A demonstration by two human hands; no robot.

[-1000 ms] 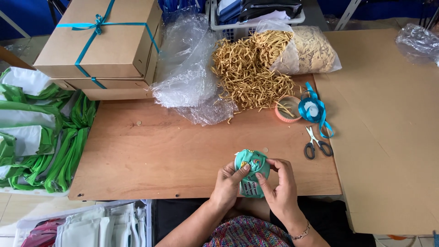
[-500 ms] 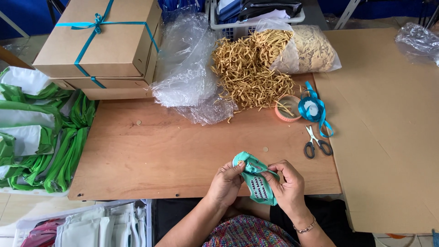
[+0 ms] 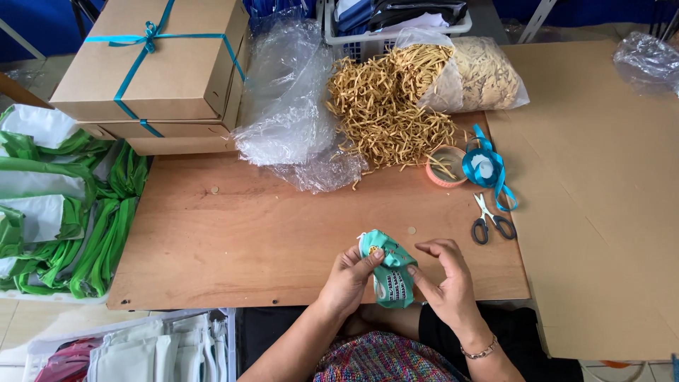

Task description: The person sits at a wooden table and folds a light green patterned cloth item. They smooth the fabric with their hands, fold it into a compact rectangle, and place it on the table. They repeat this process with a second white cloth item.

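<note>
A: Entry. Green printed cloth (image 3: 387, 272), crumpled, held above the near edge of the wooden table (image 3: 269, 233), roughly centre.

B: Grip?

A: Left hand (image 3: 350, 279) closed on the cloth's left side, thumb pressed onto its upper part. Right hand (image 3: 445, 279) against the cloth's right edge, thumb touching the fabric, the other fingers curled loosely above it (a light pinch, not a full clasp). The cloth sits between the two hands, its lower end hanging near the table edge.

B: Surroundings?

A: Scissors (image 3: 489, 223) lie just right of the right hand, apart from it. Farther off, a blue ribbon spool (image 3: 483, 168) beside an orange tape roll (image 3: 444, 168). Beyond those, a heap of tan paper shreds (image 3: 385, 106), partly in a clear bag. Far left, a cardboard box (image 3: 155, 60) tied with blue ribbon.
</note>
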